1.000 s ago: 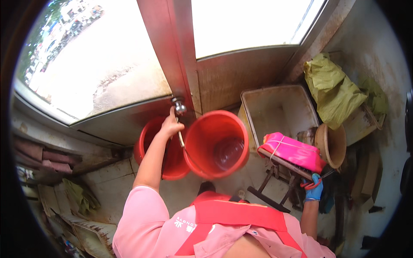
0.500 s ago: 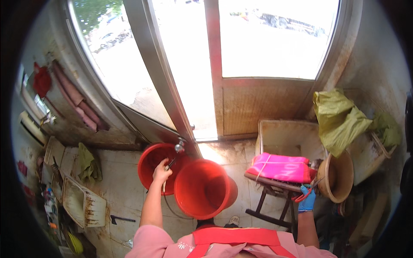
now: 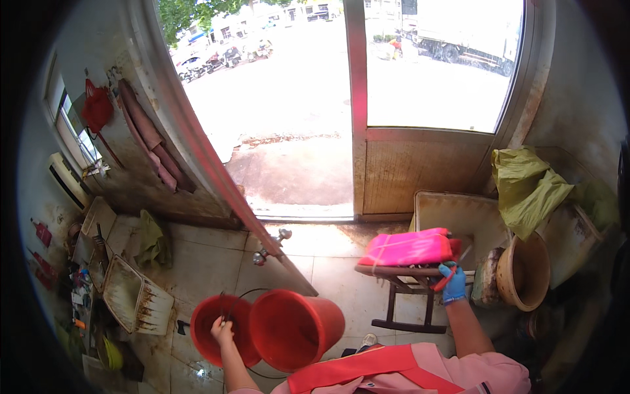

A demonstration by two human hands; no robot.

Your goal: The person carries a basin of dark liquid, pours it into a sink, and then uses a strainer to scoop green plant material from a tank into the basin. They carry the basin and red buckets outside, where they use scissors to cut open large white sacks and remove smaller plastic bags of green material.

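My bare left hand [image 3: 223, 330] is closed around thin dark wire handles over two red buckets. One red bucket [image 3: 205, 345] stands upright under the hand. The other red bucket [image 3: 296, 331] leans beside it, its mouth tilted toward me. A blue glove covers my right hand [image 3: 453, 285], which grips red-handled scissors [image 3: 443, 281] at the edge of a dark wooden stool [image 3: 408, 326]. On the stool's seat rests a bright pink folded bundle [image 3: 408, 249] tied with string. My right fingers are partly hidden against the seat's edge.
A door [image 3: 269, 244] with a round metal knob stands ajar at the left of a bright doorway. Tubs, a tan bucket [image 3: 525, 272] and a yellow-green sack [image 3: 525, 190] crowd the right side. A stained white crate [image 3: 138, 295] lies at the left.
The door has swung wider. Both buckets have shifted nearer to me and left with my left hand. The stool and its pink bundle have moved slightly left with my right hand.
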